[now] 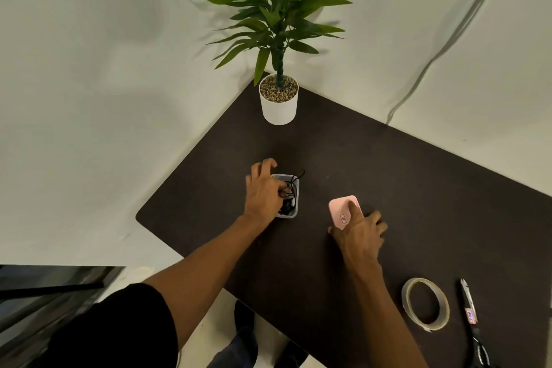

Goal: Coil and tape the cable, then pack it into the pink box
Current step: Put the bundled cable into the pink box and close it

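Cable (289,195): black, lying in the small clear container (294,213) near the table's middle, one end sticking out toward 1 o'clock; packing looks nearly done, though whether it is taped cannot be made out
Left hand (263,193): over the container from its 9 o'clock side, fingers curled onto the cable, pressing or tucking it in
Right hand (360,231): clamped on the pink lid (340,210), thumb on top, lying at 4 o'clock from the container and a little apart from it
Tape roll (425,304): flat on the dark table (388,173) at 4 o'clock from the lid, well apart, nobody touching it
Scissors (475,326): just beside the tape at its 3 o'clock, idle
Potted plant (278,98): at 12 o'clock, by the table's far corner
Left to do, by my reading: settle the loose end inside, then bring the lid across and shut the box
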